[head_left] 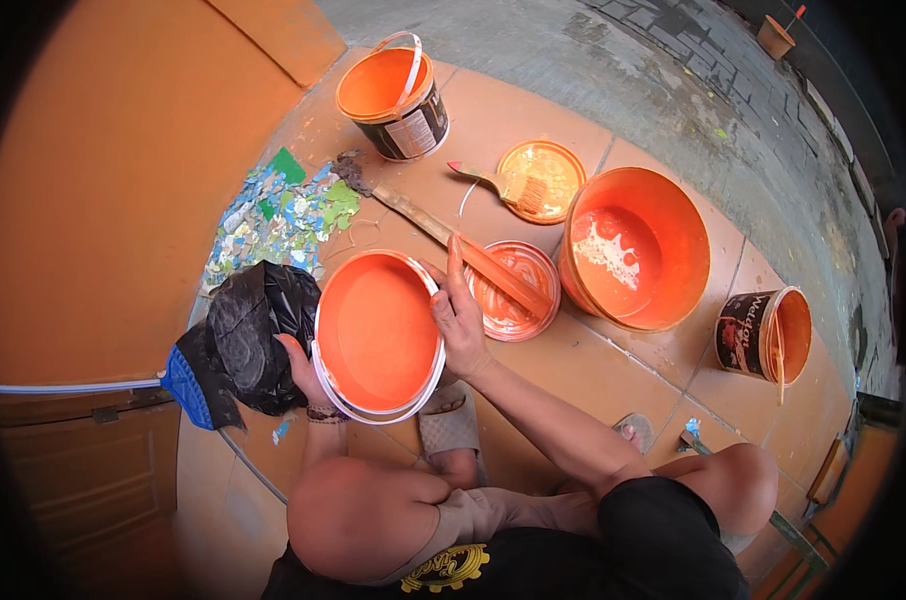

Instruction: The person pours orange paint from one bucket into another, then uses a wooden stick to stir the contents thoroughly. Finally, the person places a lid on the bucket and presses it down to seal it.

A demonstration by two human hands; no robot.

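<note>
Between my hands is a white bucket of orange paint (373, 264), tilted so that its smooth paint surface faces me. My left hand (305, 378) supports its left side, fingers against the wall. On the right side my right hand (460, 325) grips the bucket near the rim, with some fingers stretched upward and orange paint on them. Just beyond that hand lies a wooden stick (410, 213), its near half coated orange and resting across a paint-smeared lid (493, 322). A large orange bucket (673, 225) with paint inside stands to the right.
A paintbrush (493, 180) rests on another lid (563, 160). An orange-lined pail (408, 135) stands at the back, and a small can (743, 335) with a stick at right. Paint chips (263, 225) and a black plastic bag (258, 330) lie left, beside an orange panel (133, 200).
</note>
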